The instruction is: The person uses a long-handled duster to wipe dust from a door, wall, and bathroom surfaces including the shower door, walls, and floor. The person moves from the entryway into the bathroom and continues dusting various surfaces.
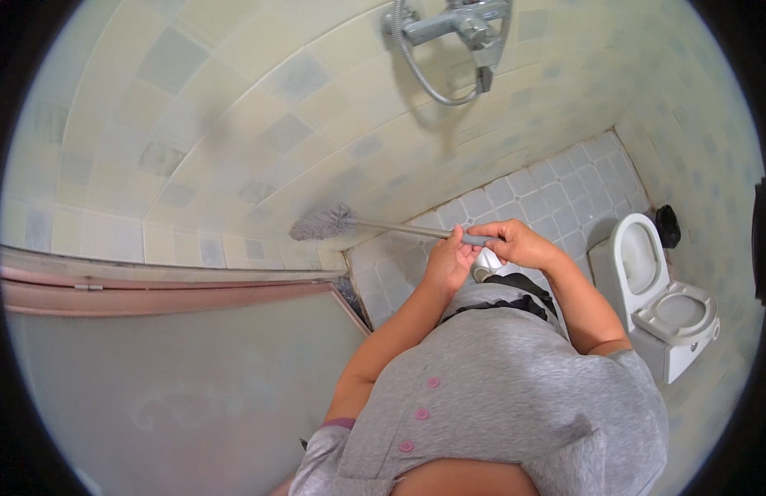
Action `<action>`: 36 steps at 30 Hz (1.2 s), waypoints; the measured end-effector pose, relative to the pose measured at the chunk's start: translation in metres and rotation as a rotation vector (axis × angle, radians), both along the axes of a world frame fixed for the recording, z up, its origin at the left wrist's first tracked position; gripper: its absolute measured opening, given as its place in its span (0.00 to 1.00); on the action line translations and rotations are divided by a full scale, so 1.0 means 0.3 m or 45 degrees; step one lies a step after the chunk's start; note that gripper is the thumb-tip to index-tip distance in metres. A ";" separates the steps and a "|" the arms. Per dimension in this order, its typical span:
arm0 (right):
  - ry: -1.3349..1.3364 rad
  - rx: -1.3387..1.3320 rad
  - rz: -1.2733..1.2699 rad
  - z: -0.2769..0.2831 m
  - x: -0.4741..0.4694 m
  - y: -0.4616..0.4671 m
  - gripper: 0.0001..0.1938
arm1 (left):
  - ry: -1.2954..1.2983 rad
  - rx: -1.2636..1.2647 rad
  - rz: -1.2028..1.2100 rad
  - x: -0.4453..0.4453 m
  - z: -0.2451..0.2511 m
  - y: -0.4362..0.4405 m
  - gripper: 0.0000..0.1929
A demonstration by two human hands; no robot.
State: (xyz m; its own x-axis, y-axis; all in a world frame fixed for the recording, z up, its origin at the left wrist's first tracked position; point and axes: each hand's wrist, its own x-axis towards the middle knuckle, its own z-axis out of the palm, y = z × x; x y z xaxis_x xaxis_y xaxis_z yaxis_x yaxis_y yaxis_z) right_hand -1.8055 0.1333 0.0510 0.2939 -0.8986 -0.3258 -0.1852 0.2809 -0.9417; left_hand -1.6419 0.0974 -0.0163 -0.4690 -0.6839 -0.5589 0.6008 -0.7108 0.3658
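A long-handled duster with a fluffy grey head [324, 222] stretches leftward from my hands on a thin metal pole [401, 228]. My right hand [522, 245] pinches the grey grip [476, 240] at the pole's near end. Just to the left, my left hand [450, 259] holds the pole where it meets the grip, thumb over it and palm turned up. The duster head is by the lower part of the tiled wall [284, 167]; whether it touches the tiles I cannot tell.
A chrome shower mixer [448, 25] with a looping metal hose [414, 68] juts from the wall. To the right stands a white toilet [637, 260], lid raised, beside a black bin or bag [667, 226]. A pink-framed frosted door [172, 372] is at left, above the grey tiled floor [550, 192].
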 end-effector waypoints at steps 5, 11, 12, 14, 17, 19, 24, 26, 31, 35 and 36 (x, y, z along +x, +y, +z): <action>0.351 -0.276 -0.076 0.050 -0.122 0.058 0.19 | -0.030 -0.029 -0.218 -0.121 0.033 0.005 0.12; 0.588 -0.329 -0.289 0.147 -0.254 0.177 0.16 | 0.124 -0.100 -0.601 -0.308 0.057 0.010 0.14; 0.638 -0.342 -0.318 0.154 -0.270 0.195 0.15 | 0.109 -0.101 -0.657 -0.338 0.055 0.016 0.14; 0.729 -0.359 -0.372 0.159 -0.298 0.232 0.12 | 0.119 -0.088 -0.782 -0.391 0.050 0.025 0.14; 0.838 -0.357 -0.455 0.157 -0.329 0.288 0.08 | 0.173 -0.082 -0.956 -0.461 0.041 0.038 0.14; 0.890 -0.323 -0.527 0.157 -0.337 0.321 0.07 | 0.241 -0.102 -1.026 -0.502 0.037 0.052 0.14; 1.063 -0.457 -0.724 0.187 -0.347 0.397 0.06 | 0.309 -0.155 -1.289 -0.617 0.060 0.056 0.15; 1.112 -0.489 -0.814 0.205 -0.347 0.412 0.06 | 0.316 -0.189 -1.337 -0.663 0.086 0.054 0.16; 1.300 -0.489 -1.001 0.233 -0.299 0.441 0.11 | 0.310 -0.292 -1.412 -0.712 0.162 0.056 0.14; 1.299 -0.449 -1.139 0.240 -0.221 0.475 0.14 | 0.241 -0.340 -1.489 -0.688 0.209 0.075 0.14; 1.309 -0.415 -1.115 0.243 -0.207 0.485 0.17 | 0.227 -0.353 -1.512 -0.684 0.218 0.082 0.14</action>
State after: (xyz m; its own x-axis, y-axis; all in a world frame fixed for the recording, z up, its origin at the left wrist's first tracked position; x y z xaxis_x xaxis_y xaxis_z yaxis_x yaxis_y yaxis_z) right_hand -1.8677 0.2788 0.1239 -0.6397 -0.7400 0.2077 -0.7071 0.4606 -0.5365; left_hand -1.8470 0.1220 0.0492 -0.9354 0.1334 -0.3273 -0.3081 -0.7616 0.5701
